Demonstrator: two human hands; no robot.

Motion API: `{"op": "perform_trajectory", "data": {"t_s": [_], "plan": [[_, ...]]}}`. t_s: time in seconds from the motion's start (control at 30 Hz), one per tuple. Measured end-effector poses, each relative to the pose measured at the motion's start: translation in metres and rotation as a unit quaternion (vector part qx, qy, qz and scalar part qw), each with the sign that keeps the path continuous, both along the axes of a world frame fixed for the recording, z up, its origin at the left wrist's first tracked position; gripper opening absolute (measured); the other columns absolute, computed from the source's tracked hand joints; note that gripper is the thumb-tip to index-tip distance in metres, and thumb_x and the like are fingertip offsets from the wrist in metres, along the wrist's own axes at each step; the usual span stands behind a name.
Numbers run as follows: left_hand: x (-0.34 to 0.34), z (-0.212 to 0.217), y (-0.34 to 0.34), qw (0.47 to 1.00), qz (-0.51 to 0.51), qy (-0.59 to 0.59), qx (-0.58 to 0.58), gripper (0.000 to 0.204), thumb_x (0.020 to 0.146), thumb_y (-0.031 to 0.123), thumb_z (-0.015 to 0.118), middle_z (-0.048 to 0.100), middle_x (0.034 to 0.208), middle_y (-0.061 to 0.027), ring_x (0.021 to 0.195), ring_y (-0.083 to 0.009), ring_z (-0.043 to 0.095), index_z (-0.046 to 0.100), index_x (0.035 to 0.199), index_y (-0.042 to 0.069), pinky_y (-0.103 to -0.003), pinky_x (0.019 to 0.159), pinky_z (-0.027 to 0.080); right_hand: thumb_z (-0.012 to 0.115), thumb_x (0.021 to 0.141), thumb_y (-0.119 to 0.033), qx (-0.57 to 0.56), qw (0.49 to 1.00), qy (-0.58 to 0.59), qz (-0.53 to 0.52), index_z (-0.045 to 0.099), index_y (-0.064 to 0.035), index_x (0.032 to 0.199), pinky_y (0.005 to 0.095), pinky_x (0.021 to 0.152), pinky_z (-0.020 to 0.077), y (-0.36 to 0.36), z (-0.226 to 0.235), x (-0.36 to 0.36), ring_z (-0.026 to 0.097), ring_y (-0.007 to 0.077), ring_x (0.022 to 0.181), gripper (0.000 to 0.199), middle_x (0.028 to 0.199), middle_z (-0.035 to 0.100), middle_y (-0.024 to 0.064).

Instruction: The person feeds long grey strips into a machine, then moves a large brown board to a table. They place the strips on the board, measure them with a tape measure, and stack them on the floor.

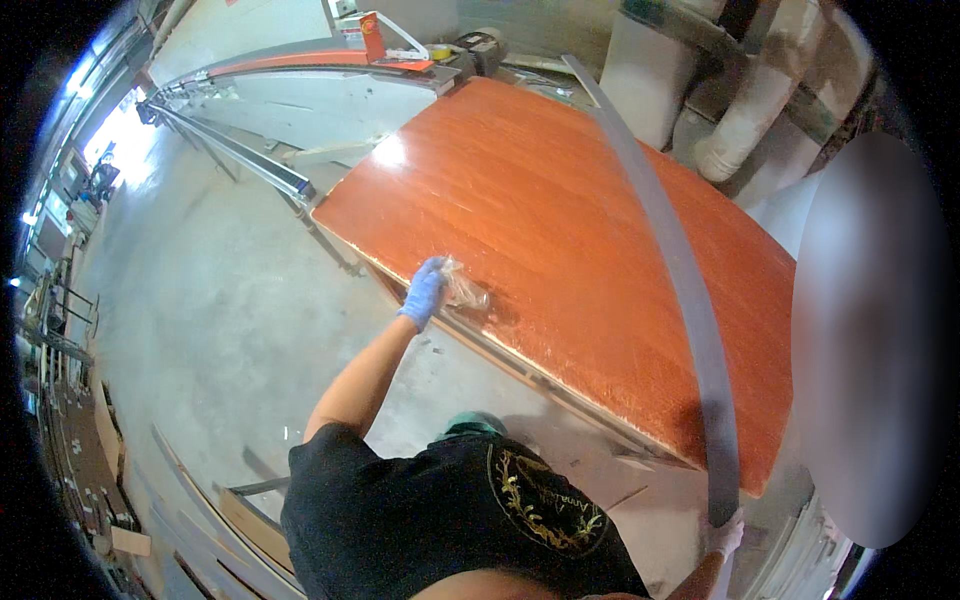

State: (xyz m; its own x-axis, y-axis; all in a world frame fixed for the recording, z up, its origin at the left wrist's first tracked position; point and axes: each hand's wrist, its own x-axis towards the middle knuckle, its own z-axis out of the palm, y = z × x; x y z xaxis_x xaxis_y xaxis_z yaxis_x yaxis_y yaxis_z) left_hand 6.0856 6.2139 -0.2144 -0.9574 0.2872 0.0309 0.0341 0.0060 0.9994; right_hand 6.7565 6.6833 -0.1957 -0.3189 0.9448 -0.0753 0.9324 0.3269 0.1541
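Observation:
My left hand (424, 293), in a blue glove, is closed on a crumpled piece of clear plastic (465, 289) at the front left edge of a reddish-brown tabletop (520, 200). The plastic hangs over the surface beside my fingers. At the lower right, my right hand (731, 534), in a pale glove, grips the near end of a long grey strip (672, 235). From there the strip runs away from me over the right part of the tabletop, past its far edge. Its underside contact with the table cannot be made out.
A long pale machine with a metal rail (245, 158) stands beyond the table's left corner. White pipes (755, 120) are at the back right. A large blurred grey shape (870, 340) fills the right side. Boards (255, 525) lie at the lower left.

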Motion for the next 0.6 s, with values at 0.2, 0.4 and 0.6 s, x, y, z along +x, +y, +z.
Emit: {"op": "perform_trajectory", "data": {"t_s": [0.2,0.4,0.6], "plan": [[-0.038,0.030,-0.028,0.987,0.120,-0.107,-0.028,0.046,0.088,0.028,0.052,0.053,0.117,-0.0061,0.103,-0.0192,0.052,0.046,0.129,0.009,-0.031,0.083,0.045,0.080,0.047,-0.053,-0.003,0.997,-0.047,-0.066,0.030,-0.0097,0.140,0.0457,0.085,0.0448,-0.086,0.023,-0.066,0.053,0.0374,0.102,0.114,0.112,0.053,0.0211],[-0.186,0.019,-0.029,0.976,0.135,0.099,-0.136,0.068,0.080,0.027,0.066,0.044,0.136,-0.0109,0.126,-0.0252,0.042,0.034,0.137,0.006,-0.038,0.101,0.037,0.081,0.046,-0.059,0.293,0.952,0.077,-0.035,0.040,-0.0105,0.137,0.0445,0.090,0.0464,-0.221,-0.064,-0.127,0.056,0.0359,0.102,0.111,0.115,0.059,0.0157],[-0.405,0.072,-0.024,0.893,0.089,0.251,-0.363,0.076,0.077,0.030,0.066,0.034,0.143,-0.0151,0.127,-0.0295,0.041,0.030,0.140,0.008,-0.038,0.102,0.037,0.070,0.052,-0.058,0.215,0.973,0.037,-0.075,0.036,-0.0083,0.138,0.0491,0.092,0.0410,-0.309,-0.052,-0.319,0.050,0.0380,0.106,0.105,0.125,0.048,0.0211]]}}
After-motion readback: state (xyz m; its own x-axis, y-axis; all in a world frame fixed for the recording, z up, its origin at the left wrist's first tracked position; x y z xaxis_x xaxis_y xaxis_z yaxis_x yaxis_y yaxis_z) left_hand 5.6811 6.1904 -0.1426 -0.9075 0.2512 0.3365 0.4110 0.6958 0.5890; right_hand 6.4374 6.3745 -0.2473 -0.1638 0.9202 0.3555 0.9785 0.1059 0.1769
